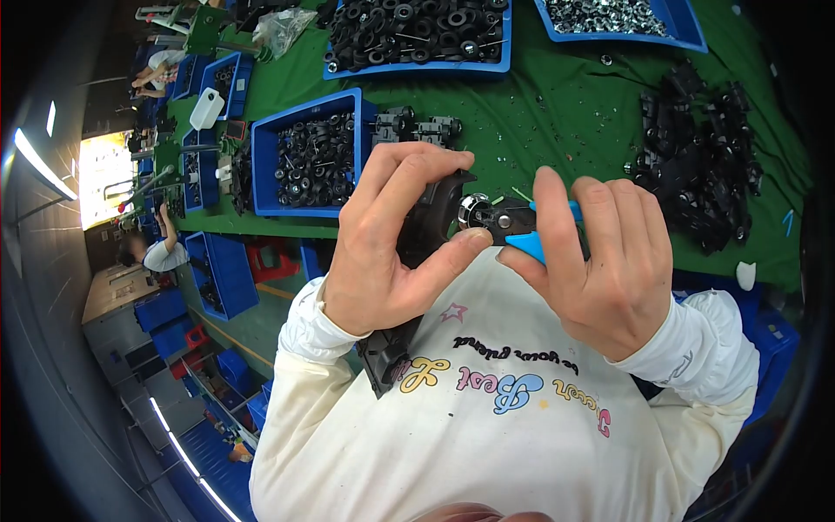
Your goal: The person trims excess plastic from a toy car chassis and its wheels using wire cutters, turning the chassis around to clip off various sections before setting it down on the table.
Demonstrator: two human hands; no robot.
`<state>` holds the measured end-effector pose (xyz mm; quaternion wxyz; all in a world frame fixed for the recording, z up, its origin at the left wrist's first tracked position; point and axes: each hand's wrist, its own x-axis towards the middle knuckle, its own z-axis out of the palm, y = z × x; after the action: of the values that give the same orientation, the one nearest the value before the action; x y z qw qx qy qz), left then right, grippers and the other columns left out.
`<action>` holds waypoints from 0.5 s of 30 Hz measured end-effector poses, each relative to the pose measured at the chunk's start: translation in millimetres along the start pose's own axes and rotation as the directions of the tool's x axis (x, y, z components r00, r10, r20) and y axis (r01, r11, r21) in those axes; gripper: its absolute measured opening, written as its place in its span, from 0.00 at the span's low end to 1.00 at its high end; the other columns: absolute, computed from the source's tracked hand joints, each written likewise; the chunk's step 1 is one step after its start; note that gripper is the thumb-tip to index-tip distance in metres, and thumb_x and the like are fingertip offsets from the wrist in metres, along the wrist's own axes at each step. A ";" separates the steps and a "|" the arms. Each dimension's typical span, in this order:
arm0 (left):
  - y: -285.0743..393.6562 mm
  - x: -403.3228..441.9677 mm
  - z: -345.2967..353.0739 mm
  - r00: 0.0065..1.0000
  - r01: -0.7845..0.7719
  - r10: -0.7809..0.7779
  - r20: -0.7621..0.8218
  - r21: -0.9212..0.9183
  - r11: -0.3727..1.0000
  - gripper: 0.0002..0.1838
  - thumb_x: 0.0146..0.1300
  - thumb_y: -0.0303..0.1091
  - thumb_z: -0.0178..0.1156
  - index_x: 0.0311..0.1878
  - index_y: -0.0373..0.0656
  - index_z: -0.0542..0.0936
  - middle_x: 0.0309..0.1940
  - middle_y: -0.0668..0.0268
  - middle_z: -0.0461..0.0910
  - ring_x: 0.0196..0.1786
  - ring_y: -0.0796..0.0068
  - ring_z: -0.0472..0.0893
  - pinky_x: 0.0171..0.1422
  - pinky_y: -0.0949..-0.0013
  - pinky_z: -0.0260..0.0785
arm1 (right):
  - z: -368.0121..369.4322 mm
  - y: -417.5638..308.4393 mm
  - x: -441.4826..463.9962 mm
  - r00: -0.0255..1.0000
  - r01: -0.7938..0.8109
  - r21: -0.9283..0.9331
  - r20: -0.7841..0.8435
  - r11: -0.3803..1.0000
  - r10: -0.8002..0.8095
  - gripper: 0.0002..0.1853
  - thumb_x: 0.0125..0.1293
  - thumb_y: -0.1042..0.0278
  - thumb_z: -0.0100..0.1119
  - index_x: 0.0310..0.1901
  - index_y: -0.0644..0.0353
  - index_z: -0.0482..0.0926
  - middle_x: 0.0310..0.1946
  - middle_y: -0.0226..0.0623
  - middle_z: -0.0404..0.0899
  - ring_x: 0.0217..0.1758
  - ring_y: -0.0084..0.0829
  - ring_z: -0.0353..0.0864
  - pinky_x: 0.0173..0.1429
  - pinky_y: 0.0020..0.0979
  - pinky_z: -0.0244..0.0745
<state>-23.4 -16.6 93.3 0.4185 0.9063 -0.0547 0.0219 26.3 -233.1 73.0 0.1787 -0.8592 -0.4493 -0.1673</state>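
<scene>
A clear plastic bag [283,31] lies crumpled toward the left end of the green-clothed bench [544,109], and a white container [207,110] sits farther along, over the edge of a blue bin. Near the right corner — close to the near edge — is a small white piece [745,276]. Off the bench's near side, a red stool [271,260] stands on the floor; farther left are a person in a light top [165,255], a bright opening [106,178] and a ceiling light [43,165].
</scene>
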 end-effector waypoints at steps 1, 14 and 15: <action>0.4 0.0 0.0 1.000 0.001 -0.001 -0.001 0.000 1.000 0.27 0.53 0.32 0.73 0.56 0.35 0.78 0.50 0.53 0.73 0.46 0.63 0.79 0.49 0.66 0.76 | 0.4 1.1 0.0 1.000 0.002 0.000 0.000 1.000 -0.002 0.25 0.64 0.50 0.65 0.42 0.70 0.77 0.37 0.47 0.74 0.34 0.43 0.74 0.35 0.40 0.71; 1.9 0.6 -1.1 0.999 -0.024 0.026 -0.041 0.057 0.998 0.27 0.52 0.31 0.73 0.54 0.34 0.78 0.49 0.53 0.73 0.44 0.64 0.79 0.47 0.67 0.75 | 0.7 4.5 3.0 0.994 0.048 -0.004 0.096 0.999 -0.047 0.26 0.64 0.49 0.64 0.42 0.72 0.78 0.29 0.39 0.70 0.28 0.35 0.70 0.29 0.34 0.66; 2.0 0.8 -1.4 0.999 -0.026 0.029 -0.044 0.061 0.998 0.27 0.52 0.31 0.73 0.54 0.34 0.78 0.49 0.53 0.73 0.44 0.64 0.79 0.47 0.67 0.75 | 0.3 4.7 3.2 0.994 0.044 0.011 0.104 0.999 -0.045 0.25 0.63 0.50 0.65 0.41 0.72 0.78 0.28 0.38 0.69 0.27 0.34 0.70 0.28 0.34 0.66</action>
<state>-22.8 -17.0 95.8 0.3918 0.9169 -0.0572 0.0497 32.0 -233.2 73.5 0.1550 -0.8557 -0.4779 -0.1244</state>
